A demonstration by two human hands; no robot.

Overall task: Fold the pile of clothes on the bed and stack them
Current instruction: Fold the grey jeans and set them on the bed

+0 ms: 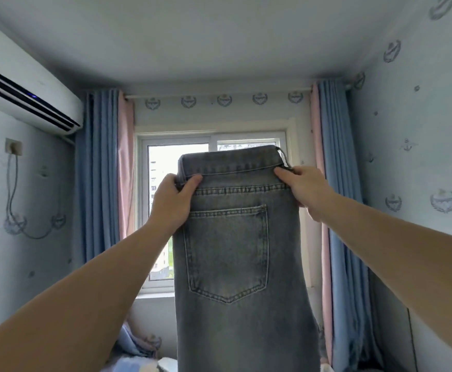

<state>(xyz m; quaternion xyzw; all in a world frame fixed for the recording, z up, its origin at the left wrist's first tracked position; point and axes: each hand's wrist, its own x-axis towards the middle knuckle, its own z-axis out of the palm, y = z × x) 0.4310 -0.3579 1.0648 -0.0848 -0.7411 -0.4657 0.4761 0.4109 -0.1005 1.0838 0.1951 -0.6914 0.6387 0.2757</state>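
Head view. A: Identify the garment and state its location.

B: One pair of jeans (pixel 235 251), held up in the centre of the frame in front of the window (pixel 166 162). The cloth hangs free and runs out through the bottom edge of the frame.

A: Material and surface?

B: Faded grey-blue denim, heavy weave, with paler worn areas. Double rows of stitching outline the five-sided back pocket (pixel 227 253), whose point faces down. Only one pocket shows. The waistband (pixel 230 162) forms a flat strip, with a narrow loop (pixel 284 157) standing off its right corner.

A: Orientation?

B: Waistband uppermost, legs downward, long axis vertical. The top edge rises slightly toward the right. The back face is turned toward the camera.

A: State of each hand?

B: The left hand (pixel 172 202) pinches the left end of the waistband, with the thumb on the near face and the fingers behind the cloth. The right hand (pixel 304 189) pinches the right end the same way. Both forearms are extended.

A: Surroundings?

B: Blue and pink curtains (pixel 98 170) flank the window. A white air conditioner (pixel 26 87) is mounted upper left. The wallpaper carries pale emblem prints.
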